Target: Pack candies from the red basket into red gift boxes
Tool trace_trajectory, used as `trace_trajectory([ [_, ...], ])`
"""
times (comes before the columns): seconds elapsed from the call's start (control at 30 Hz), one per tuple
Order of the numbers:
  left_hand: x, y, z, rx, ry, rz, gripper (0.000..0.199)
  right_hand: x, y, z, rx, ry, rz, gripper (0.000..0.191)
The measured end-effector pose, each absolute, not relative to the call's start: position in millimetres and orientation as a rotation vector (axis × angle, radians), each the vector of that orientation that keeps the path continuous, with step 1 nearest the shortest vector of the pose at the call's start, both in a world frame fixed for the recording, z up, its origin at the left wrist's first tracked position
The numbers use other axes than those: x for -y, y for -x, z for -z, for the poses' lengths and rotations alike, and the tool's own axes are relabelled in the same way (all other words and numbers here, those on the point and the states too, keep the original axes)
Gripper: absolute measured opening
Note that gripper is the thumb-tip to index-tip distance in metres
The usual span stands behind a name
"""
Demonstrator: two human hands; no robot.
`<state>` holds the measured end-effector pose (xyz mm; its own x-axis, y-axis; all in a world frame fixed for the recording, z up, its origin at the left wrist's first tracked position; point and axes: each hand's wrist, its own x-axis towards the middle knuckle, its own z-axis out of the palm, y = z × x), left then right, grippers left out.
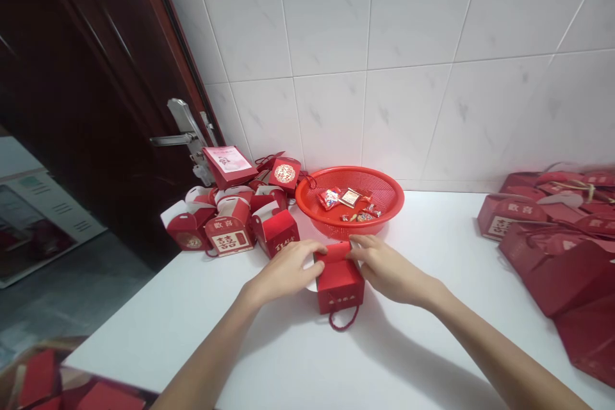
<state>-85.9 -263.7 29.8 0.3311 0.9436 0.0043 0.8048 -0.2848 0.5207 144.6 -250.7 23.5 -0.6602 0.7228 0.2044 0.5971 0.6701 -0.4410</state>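
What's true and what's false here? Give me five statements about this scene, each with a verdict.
1. The left hand and right hand both touch one small red box. True.
2. The red box's cord loop is on its far side, toward the wall. False: the cord loop is on the side nearest the person.
3. Small wrapped items lie in a red basket. True.
4. The wall is bare brick. False: the wall is tiled.
5. A metal door handle shows left of the basket. True.
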Motion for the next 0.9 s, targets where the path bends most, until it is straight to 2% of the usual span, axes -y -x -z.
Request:
trace_trajectory([
  [0.2,263.0,81.0,-31.2,-1.546,-2.187,-0.407,0.063,254.9,-149.0,-35.7,2.529,0.914,-0.73,0.027],
  [0.3,261.9,76.3,-32.0,-1.632,-2.17,-0.386,0.06,254.5,-151.1,-38.5,2.485,0.907,-0.868,0.017],
  [0.47,259.2,68.5,-31.9,-1.711,-2.144,-0.475,0.045,259.2,-147.4,-38.4,2.515,0.97,-0.738,0.045],
  [0.7,255.5,72.6,-35.1,-1.544,-2.001,-0.592,0.042,265.3,-148.5,-43.4,2.37,1.113,-0.787,0.032],
  [0.9,250.2,80.2,-33.6,-1.556,-1.959,-0.673,0.045,267.1,-144.2,-37.8,2.479,1.13,-0.603,0.05],
])
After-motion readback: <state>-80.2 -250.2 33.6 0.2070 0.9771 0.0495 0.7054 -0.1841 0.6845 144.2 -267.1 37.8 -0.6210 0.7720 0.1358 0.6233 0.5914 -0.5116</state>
